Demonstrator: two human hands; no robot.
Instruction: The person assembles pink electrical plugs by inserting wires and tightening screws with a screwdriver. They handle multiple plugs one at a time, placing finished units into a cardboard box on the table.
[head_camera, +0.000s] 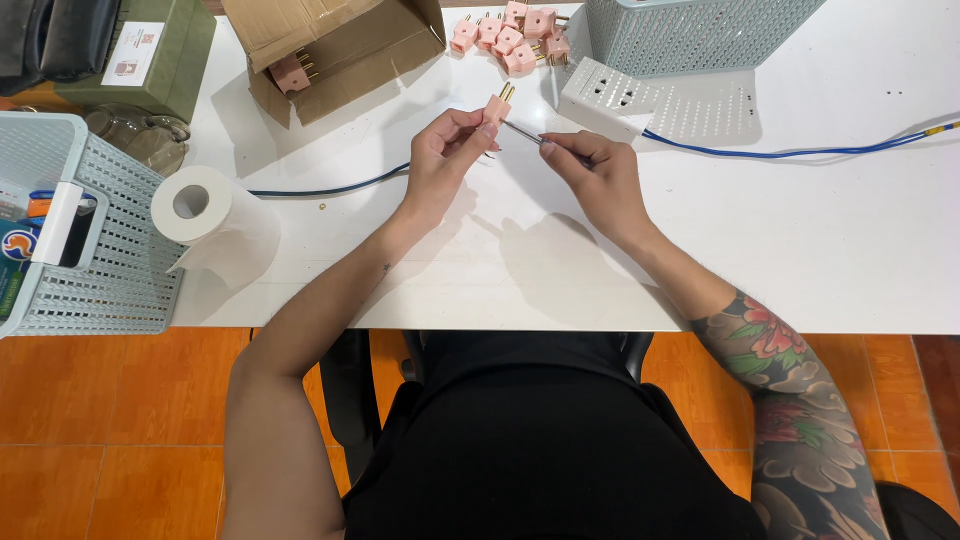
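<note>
Both my forearms reach forward over the white tabletop (800, 250) and my hands meet just in front of the white perforated metal power strip (610, 100). My left hand (445, 160) is raised with the wrist bent up, thumb and fingertips pinched on a small pink plastic plug with brass pins (497, 107); the pins point up and away from me, toward the strip. My right hand (598, 175) lies lower, its fingers closed around the handle of a thin metal screwdriver (522, 132), whose shaft runs left from my fingertips to the plug's body, its tip touching the plug just below my left thumb.

Left of the strip and behind the plug sits an open brown cardboard box (335, 50) with one more pink plug inside it. A loose heap of pink plugs (512, 35) lies between the box and the strip. A pale teal perforated plastic basket (690, 30) stands right behind the strip, and a blue cable (800, 152) runs right from the strip. Far left of the strip is an olive green box with a white rectangular label (150, 50), then a white paper roll (195, 205) and another pale basket (90, 230) at the table's left edge.
</note>
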